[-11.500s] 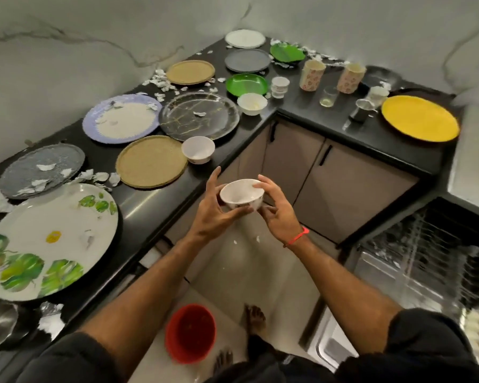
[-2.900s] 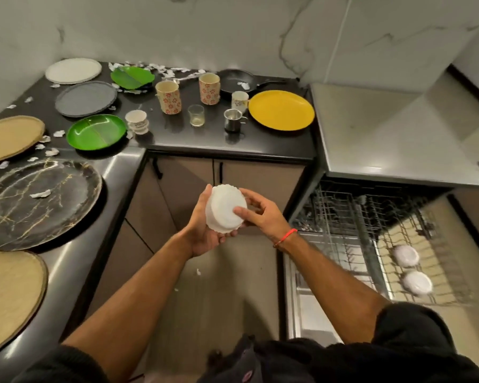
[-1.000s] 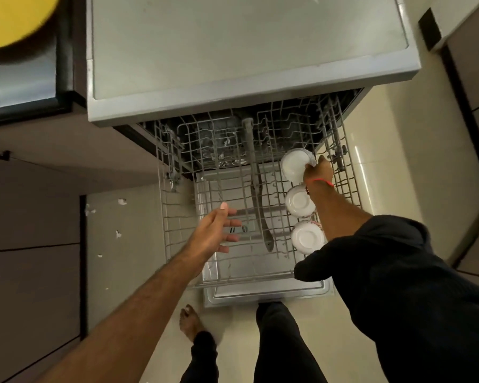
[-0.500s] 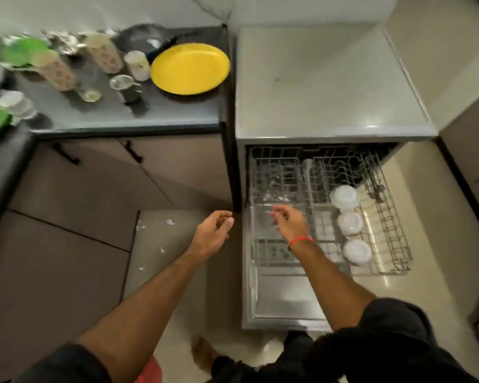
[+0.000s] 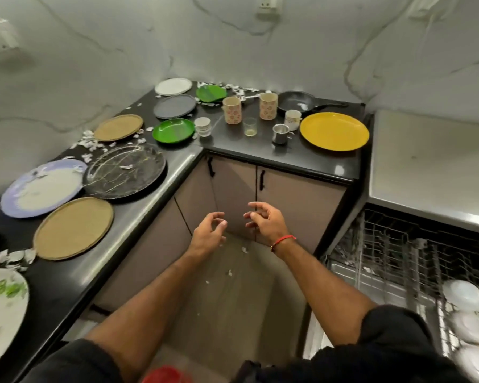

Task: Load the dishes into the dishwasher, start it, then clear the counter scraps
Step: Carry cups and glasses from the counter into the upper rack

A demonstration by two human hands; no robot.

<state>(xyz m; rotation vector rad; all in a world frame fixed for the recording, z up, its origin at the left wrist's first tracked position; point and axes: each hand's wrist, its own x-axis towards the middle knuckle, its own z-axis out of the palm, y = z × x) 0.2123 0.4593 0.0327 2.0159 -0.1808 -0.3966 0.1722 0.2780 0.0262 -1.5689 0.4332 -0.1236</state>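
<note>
Both hands hang in front of the corner cabinets holding nothing: the left hand [image 5: 208,235] and the right hand [image 5: 264,223] each have loosely curled, relaxed fingers, and the right wrist wears a red thread. The dishwasher [image 5: 415,261] stands open at the right with its wire rack pulled out, and three white bowls [image 5: 466,316] sit upturned in a row along the rack's right side. On the black counter [image 5: 288,156] lie a yellow plate [image 5: 334,131], a green plate [image 5: 173,130], a dark marbled plate [image 5: 124,171], two tan plates (one near the wall, one nearer the person), two patterned mugs [image 5: 232,110], a small glass [image 5: 250,126], a steel cup [image 5: 280,133] and a black pan [image 5: 296,100]. White scraps [image 5: 90,143] are scattered among the plates, and a few lie on the floor [image 5: 227,286]
</note>
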